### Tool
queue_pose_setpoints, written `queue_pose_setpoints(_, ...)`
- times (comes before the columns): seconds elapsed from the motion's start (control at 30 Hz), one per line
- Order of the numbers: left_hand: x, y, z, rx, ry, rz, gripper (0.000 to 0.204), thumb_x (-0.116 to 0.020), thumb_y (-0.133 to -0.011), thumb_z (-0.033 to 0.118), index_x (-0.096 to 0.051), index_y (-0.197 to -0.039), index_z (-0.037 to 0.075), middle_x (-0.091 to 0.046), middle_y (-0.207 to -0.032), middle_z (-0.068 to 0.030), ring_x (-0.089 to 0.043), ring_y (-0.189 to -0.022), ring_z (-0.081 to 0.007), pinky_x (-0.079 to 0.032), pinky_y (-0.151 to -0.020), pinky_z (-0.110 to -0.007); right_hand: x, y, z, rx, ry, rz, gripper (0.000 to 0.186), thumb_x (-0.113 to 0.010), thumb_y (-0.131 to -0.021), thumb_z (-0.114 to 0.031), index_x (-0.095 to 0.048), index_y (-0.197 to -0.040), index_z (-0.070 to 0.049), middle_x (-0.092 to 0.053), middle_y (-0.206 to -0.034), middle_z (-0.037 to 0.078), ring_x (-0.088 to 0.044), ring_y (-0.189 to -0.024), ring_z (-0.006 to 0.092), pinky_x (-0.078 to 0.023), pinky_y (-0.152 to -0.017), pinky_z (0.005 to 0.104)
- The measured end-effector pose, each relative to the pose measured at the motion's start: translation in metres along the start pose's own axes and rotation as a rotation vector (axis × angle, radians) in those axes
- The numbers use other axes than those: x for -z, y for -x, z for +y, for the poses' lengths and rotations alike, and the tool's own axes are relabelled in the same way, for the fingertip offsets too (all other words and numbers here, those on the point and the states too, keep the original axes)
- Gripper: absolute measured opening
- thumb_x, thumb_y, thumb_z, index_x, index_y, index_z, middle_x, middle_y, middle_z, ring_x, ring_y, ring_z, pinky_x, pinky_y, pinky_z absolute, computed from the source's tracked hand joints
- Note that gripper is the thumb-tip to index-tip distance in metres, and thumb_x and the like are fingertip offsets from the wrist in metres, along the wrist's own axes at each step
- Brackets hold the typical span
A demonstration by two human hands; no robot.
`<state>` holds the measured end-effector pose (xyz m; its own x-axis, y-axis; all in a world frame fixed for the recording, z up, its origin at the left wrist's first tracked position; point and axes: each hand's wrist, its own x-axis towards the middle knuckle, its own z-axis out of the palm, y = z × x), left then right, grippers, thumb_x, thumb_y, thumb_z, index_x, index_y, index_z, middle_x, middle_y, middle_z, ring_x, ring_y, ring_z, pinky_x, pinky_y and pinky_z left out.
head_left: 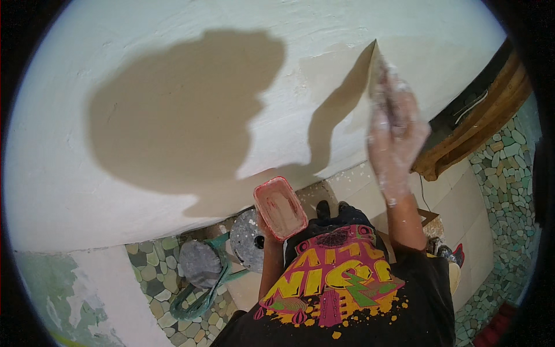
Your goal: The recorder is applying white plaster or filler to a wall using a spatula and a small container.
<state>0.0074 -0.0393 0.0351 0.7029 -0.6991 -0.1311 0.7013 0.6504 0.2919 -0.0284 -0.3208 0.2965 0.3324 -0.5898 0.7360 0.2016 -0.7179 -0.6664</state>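
The left hand (262,224), mostly hidden behind the red tub (293,231), gripped this tub in front of the shirt (338,277); inside, a pale paste (281,207) coated the bottom. The right hand (399,130), smeared with white and blurred, was closed around a thin blade (373,65), whose tip seemed to touch the white wall (324,29). Lower down, a grey speckled round object (244,240) was partly covered, and I could not tell its contents.

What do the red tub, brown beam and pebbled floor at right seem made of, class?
Red tub: probably plastic, dull and smeared; thin rim, rounded corners. Brown beam: likely wood, perhaps varnished; streaky, warm-brown surface. Pebbled floor: apparently stone, seemingly matt; separate rounded pieces in varied greens.
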Motion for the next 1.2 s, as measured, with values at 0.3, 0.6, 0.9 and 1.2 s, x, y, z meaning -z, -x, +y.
queue_pose_setpoints(0.3, 0.010, 0.012, 0.007, -0.072, 0.013, 0.122, 0.078, -0.053, -0.087, 0.061, -0.036, -0.149, 0.015, -0.047, -0.145, -0.0135, -0.051, -0.127, -0.0359, -0.045, -0.101, -0.057, -0.049, 0.022, -0.050, 0.353, 0.083, -0.228, 0.062, -0.063, -0.068, -0.006, -0.059, -0.130, -0.003, -0.057, -0.129, 0.017, -0.060, -0.112, 0.0333, -0.051, -0.089, 0.0424)
queue_pose_setpoints(0.6, 0.010, 0.003, 0.010, -0.051, -0.014, 0.071, 0.077, -0.051, -0.089, 0.061, -0.037, -0.148, 0.014, -0.048, -0.144, -0.0135, -0.052, -0.126, -0.0354, -0.047, -0.101, -0.055, -0.001, 0.011, -0.040, 0.443, 0.174, -0.294, 0.053, -0.060, -0.071, -0.003, -0.064, -0.124, -0.004, -0.062, -0.128, 0.015, -0.060, -0.117, 0.0338, -0.045, -0.099, 0.0469)
queue_pose_setpoints(0.9, 0.023, 0.001, 0.009, -0.056, -0.064, 0.116, 0.077, -0.052, -0.088, 0.062, -0.038, -0.147, 0.015, -0.049, -0.143, -0.0124, -0.053, -0.125, -0.0356, -0.048, -0.099, -0.055, -0.012, 0.077, 0.049, 0.401, 0.509, -0.468, 0.054, -0.061, -0.074, 0.000, -0.064, -0.126, -0.013, -0.055, -0.139, 0.011, -0.050, -0.131, 0.0296, -0.033, -0.111, 0.0505)
queue_pose_setpoints(1.2, 0.000, -0.002, 0.014, -0.005, 0.012, 0.038, 0.076, -0.051, -0.088, 0.061, -0.038, -0.147, 0.014, -0.049, -0.142, -0.0124, -0.053, -0.124, -0.0367, -0.048, -0.099, -0.057, 0.009, 0.125, 0.074, 0.169, 0.417, -0.465, 0.056, -0.059, -0.072, 0.007, -0.063, -0.126, -0.008, -0.060, -0.130, 0.013, -0.054, -0.125, 0.0342, -0.042, -0.104, 0.0459)
